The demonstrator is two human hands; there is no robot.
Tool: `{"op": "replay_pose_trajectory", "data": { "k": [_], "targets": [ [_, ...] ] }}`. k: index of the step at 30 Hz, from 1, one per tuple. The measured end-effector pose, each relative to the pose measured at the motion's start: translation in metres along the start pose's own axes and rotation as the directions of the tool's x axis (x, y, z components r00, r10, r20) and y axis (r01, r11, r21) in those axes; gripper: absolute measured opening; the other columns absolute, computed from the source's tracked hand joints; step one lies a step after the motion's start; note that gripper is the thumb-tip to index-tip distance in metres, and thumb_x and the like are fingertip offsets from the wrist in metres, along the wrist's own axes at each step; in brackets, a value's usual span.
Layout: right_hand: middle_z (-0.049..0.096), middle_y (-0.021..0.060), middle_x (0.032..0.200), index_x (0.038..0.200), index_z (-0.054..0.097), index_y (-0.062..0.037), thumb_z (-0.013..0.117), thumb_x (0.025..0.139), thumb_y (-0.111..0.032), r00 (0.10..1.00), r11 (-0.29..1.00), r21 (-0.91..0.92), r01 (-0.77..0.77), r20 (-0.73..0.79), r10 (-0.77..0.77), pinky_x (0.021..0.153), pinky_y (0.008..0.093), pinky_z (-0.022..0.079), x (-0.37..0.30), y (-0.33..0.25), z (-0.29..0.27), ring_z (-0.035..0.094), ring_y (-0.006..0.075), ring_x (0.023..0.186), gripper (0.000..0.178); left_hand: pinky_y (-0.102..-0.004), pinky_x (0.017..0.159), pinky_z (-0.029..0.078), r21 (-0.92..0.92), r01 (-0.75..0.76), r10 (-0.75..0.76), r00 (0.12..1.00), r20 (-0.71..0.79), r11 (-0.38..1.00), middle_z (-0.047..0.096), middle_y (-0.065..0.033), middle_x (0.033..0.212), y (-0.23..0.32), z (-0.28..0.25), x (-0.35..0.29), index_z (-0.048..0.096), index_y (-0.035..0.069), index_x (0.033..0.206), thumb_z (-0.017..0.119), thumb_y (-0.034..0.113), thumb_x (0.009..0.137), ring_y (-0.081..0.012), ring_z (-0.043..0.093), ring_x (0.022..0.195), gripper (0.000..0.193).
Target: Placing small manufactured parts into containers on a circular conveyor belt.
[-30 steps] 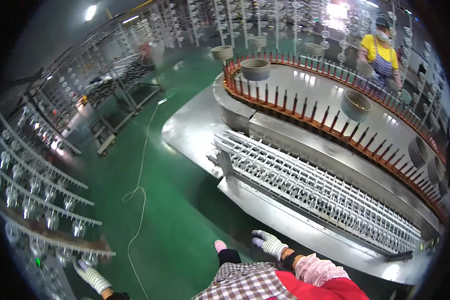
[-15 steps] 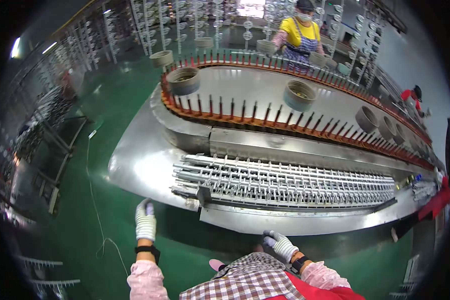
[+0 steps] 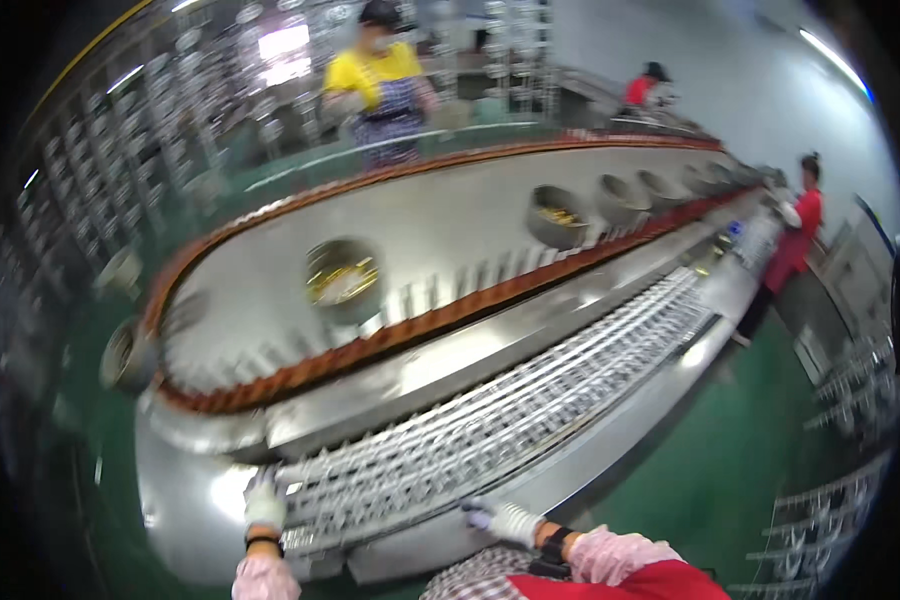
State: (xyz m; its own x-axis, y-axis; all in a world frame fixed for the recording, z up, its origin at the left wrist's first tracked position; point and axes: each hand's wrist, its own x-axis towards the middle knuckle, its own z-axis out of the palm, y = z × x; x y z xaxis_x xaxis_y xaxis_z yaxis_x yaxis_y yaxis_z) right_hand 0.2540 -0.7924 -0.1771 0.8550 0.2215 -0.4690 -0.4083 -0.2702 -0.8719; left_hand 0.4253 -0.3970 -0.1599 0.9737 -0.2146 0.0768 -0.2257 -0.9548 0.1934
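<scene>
My left hand [image 3: 265,503], in a white glove with grey fingertips, is at the left end of a stack of silvery metal racks [image 3: 440,465]. Its fingers point away from me and look apart, though motion smears them; whether they touch the rack ends is unclear. My right hand [image 3: 508,521], gloved the same way, hovers by the front edge of the metal table [image 3: 410,555], fingers loosely stretched to the left and nothing in them. The racks lie side by side along the table, with rows of short crossbars.
Behind the racks runs an orange-brown looped conveyor [image 3: 420,325] with upright pins. Round tubs [image 3: 345,300] holding yellowish small parts stand inside the loop. A person in yellow [image 3: 385,90] is across it; another in red [image 3: 800,220] stands far right. More racks [image 3: 830,520] hang lower right.
My view has swung to the right. My left hand has moved from beyond the table's front edge up to the racks' left end; my right hand has come closer to the front edge.
</scene>
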Motion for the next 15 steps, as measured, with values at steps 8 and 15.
{"op": "replay_pose_trajectory", "data": {
  "k": [8, 15],
  "targets": [
    [0.050, 0.0154, 0.113, 0.120, 0.041, -0.0075, 0.044, 0.083, -0.036, 0.998, 0.996, -0.056, 0.066, 0.004, -0.066, 0.090, 0.0320, 0.034, 0.038, 0.002, -0.014, 0.046, 0.0257, 0.105, 0.046, -0.0368, 0.075, 0.040, 0.430, -0.142, 0.018, 0.960, 0.280, 0.892, 0.053, -0.0118, 0.095, 0.011, 0.008, 0.017, 0.054, 0.009, 0.100, 0.060, 0.022, 0.067, -0.0248, 0.053, 0.084, 0.036],
    [0.054, 0.0113, 0.103, 0.118, 0.042, -0.0049, 0.045, 0.084, -0.036, 0.956, 0.861, 0.482, 0.164, -0.294, -0.017, 0.078, 0.0320, 0.044, 0.049, 0.012, -0.025, 0.054, 0.0207, 0.092, 0.046, -0.0388, 0.072, 0.043, 0.218, -0.202, 0.186, 0.978, 0.089, 0.955, 0.056, -0.0139, 0.087, 0.039, -0.073, -0.009, 0.055, 0.004, 0.089, 0.046, 0.016, 0.077, -0.0290, 0.053, 0.083, 0.019]
  ]
}}
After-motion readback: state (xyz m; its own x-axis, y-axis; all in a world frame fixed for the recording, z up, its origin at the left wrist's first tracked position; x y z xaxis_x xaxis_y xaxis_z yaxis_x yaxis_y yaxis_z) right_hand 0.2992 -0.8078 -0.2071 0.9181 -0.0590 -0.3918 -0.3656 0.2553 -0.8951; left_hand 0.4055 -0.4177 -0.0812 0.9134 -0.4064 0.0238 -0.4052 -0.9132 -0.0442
